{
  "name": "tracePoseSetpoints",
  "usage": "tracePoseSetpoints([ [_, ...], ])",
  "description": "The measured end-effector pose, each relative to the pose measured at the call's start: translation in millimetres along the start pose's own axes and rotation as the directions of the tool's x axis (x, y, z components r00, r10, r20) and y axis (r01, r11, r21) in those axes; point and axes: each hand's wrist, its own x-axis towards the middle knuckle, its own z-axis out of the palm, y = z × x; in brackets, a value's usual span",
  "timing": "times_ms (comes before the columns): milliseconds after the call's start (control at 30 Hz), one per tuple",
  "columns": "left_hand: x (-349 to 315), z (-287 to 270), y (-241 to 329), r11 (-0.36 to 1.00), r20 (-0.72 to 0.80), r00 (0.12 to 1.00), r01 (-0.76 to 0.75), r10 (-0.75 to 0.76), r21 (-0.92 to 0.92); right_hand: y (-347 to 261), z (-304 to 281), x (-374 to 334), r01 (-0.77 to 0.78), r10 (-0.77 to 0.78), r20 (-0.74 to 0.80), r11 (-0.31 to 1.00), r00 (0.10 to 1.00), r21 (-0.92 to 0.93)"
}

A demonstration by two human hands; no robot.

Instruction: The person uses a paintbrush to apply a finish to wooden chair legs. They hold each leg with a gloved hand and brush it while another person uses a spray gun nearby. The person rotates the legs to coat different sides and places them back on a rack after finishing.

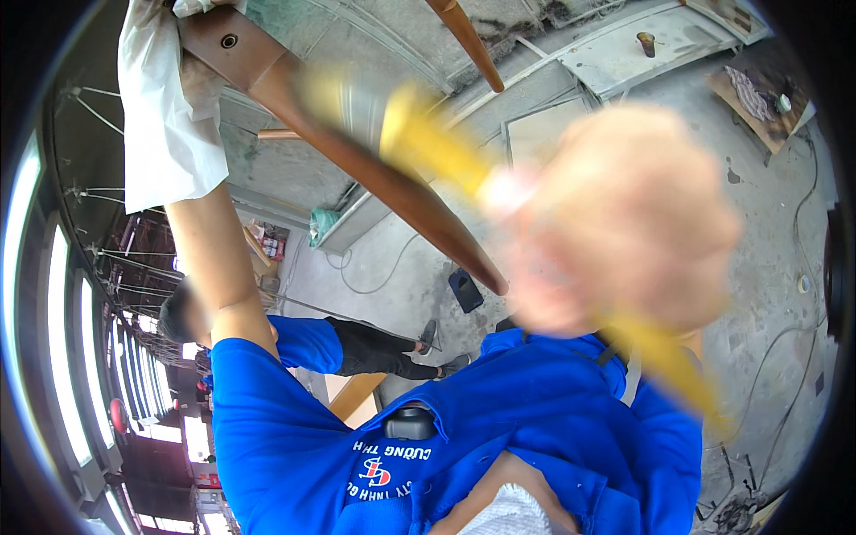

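— How does the left grip point(160, 53) look from your end?

— On my feed it's wrapped in loose white plastic point(174, 156) and closed round the square end of a dark wooden leg point(392, 192). Part of it runs off the upper edge, so I can't count fingers.

— Where's the leg?

— Held up above the floor point(374, 272), slanting from upper left toward the middle. Its slim tip shows just beside the right grip point(624, 218); I can't tell whether they touch.

— How would it handle?

— I'd expect solid wood: stiff, fairly heavy, with most weight at the blocky end. The surface has a sheen, so plastic might slip on it. I'd hold the flat faces near the round hole point(229, 41) and guard the narrow tip from knocks.

— And the right?

— Blurred, but bunched tightly about the yellow handle of a brush point(437, 147), which sticks out on both sides. The bristle end overlaps the leg in my view; the blur hides any contact.

— Arm pose?

— The left forearm point(209, 245) reaches up and outward, nearly straight, from a blue sleeve point(250, 383). The right fist is raised close to the camera, hiding most of its own forearm.
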Motion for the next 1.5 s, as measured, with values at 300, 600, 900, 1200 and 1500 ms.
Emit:
tracePoseSetpoints([
  [300,40,-61,17,0.920,0.202,0.942,0.313,-0.269,-0.236,-51,19,-61,0.021,-0.019,-0.026,0.998,0.999,0.058],
  [600,36,-39,40,0.886,0.177,0.915,0.398,-0.363,-0.238,-80,-3,-102,-0.054,0.070,-0.206,0.995,0.976,0.081],
  [900,-6,-1,58,0.537,0.220,0.966,-0.257,0.133,0.803,-112,-73,-130,-0.382,0.477,-0.281,0.862,0.833,0.333],
  [1200,44,26,111,0.902,0.185,0.903,0.413,-0.388,-0.126,-80,-120,-67,-0.331,0.392,-0.234,0.907,0.890,0.261],
  [1500,59,42,121,0.781,0.223,0.801,0.595,-0.556,-0.189,-129,-102,-41,-0.124,0.124,0.001,0.991,0.992,-0.042],
])
